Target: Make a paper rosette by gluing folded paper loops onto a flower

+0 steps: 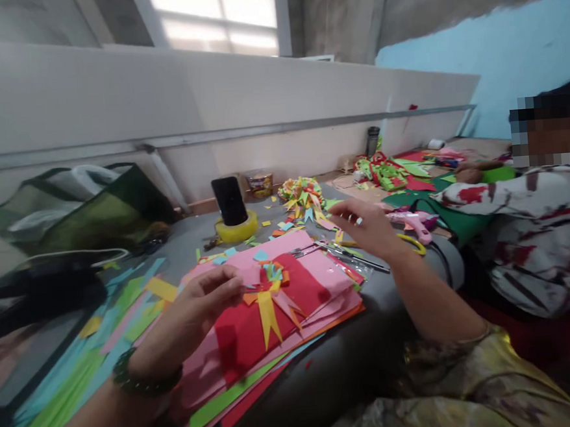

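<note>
My left hand (201, 307), with a dark bead bracelet on the wrist, is over the paper stack with thumb and fingers pinched together. A small pink paper piece (249, 276) shows at its fingertips. Just to the right, on a red paper sheet (234, 327), lies a small paper rosette (272, 276) of blue, green and orange loops with notched yellow and pink tails. My right hand (367, 227) hovers beyond the stack, fingers apart and nothing visible in them. Below it lie scissors with yellow handles (409, 242) and a metal tool (356, 255).
Coloured paper strips (100, 356) spread at the left. Behind the stack are a phone (229, 201) on a yellow tape roll (237, 228), a cup (259, 183) and a finished-looking paper garland (302, 193). A pink glue gun (415, 224) lies right, near a co-worker's sleeve (489, 196).
</note>
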The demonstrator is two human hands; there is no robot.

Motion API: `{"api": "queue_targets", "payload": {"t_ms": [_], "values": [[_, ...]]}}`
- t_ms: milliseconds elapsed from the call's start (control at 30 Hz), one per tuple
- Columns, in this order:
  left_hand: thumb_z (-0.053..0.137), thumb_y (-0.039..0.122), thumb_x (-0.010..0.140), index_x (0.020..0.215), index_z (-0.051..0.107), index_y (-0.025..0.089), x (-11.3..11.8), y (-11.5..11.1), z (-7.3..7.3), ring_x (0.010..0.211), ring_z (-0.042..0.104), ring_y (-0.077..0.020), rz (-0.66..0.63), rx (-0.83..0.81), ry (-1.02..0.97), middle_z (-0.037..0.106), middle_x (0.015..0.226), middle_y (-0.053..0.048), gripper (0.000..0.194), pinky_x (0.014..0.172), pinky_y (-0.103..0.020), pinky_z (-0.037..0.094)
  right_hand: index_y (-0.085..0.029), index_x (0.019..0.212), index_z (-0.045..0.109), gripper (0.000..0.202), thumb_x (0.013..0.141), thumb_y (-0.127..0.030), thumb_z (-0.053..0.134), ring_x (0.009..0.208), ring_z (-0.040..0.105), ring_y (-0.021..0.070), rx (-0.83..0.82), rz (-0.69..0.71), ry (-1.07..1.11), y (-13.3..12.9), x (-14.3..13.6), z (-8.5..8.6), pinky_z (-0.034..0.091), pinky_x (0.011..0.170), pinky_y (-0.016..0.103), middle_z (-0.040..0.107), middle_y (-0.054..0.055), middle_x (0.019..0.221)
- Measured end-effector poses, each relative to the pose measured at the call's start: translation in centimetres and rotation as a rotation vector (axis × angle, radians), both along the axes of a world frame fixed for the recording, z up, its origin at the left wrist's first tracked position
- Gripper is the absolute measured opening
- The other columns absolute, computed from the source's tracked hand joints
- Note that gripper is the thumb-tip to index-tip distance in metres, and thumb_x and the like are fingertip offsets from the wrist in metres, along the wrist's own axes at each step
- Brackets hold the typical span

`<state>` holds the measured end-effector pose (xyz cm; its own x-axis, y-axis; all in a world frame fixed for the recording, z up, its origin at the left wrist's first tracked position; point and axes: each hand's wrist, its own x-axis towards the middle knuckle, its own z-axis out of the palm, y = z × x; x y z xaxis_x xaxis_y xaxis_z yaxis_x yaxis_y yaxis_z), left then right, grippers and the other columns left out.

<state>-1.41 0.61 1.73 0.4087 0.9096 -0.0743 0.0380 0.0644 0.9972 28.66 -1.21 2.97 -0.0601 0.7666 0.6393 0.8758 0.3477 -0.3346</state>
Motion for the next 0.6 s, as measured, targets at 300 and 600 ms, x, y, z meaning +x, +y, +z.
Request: {"api": "queue_targets", "payload": {"t_ms": [300, 600], "values": [[0.092, 0.063, 0.042, 0.058, 0.066, 0.018, 0.7, -0.1, 0.1, 0.061, 0.048, -0.0109, 0.026, 0.011, 0.088, 0.055, 0.059, 0.002, 0.055, 0.056, -0.021, 0.044, -0.013, 0.071, 0.073, 0.045, 0.089, -0.050, 0.054, 0.088, 0.068, 0.0375, -0.464, -1.092, 0.117, -3.4, 13.0, -1.8, 0.049, 0.069, 0.042, 0.072, 0.024, 0.091], [0.089, 0.063, 0.047, 0.060, 0.068, 0.019, 0.4, 0.3, -0.2, 0.063, 0.051, -0.0130, 0.005, 0.060, 0.144, 0.060, 0.063, 0.000, 0.050, 0.059, -0.022, 0.045, -0.019, 0.061, 0.068, 0.029, 0.077, -0.044, 0.063, 0.068, 0.066, 0.0233, -0.496, -0.762, 0.190, -2.9, 16.3, -3.7, 0.045, 0.057, 0.028, 0.071, 0.007, 0.066]]}}
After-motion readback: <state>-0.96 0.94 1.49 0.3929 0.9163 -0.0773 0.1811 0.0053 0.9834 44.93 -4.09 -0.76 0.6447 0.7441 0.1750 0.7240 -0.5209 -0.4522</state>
